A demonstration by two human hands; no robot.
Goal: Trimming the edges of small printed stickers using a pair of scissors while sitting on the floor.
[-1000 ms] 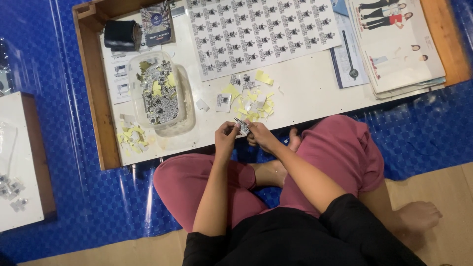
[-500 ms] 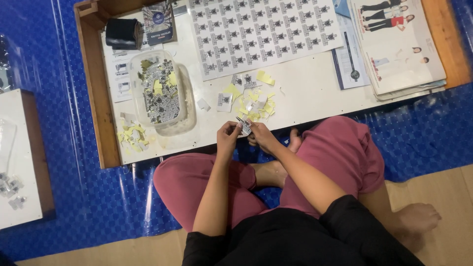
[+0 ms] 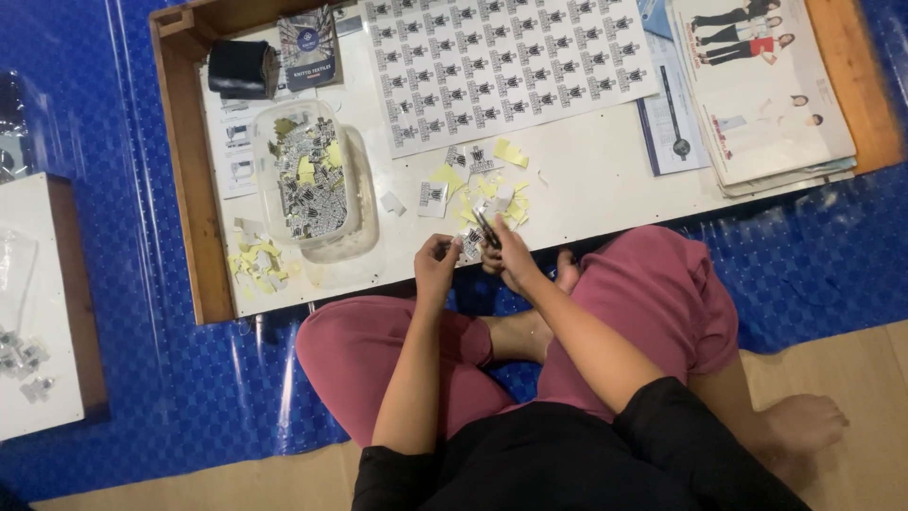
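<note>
- Scissors [image 3: 486,230], dark, gripped in the right hand [image 3: 511,260] at frame centre.
- Left hand [image 3: 437,268] pinches a small printed label [image 3: 467,246] beside the blades, over the white tabletop's [image 3: 605,180] near edge.

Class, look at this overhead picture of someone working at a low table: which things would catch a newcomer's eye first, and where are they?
First, the big sheet of printed labels lying at the far middle of the white table. Next, the clear tub of cut labels on the left, and the yellow and white scraps scattered near the table's front edge. There the left hand pinches a small label while the right hand works a dark pair of scissors.
</note>
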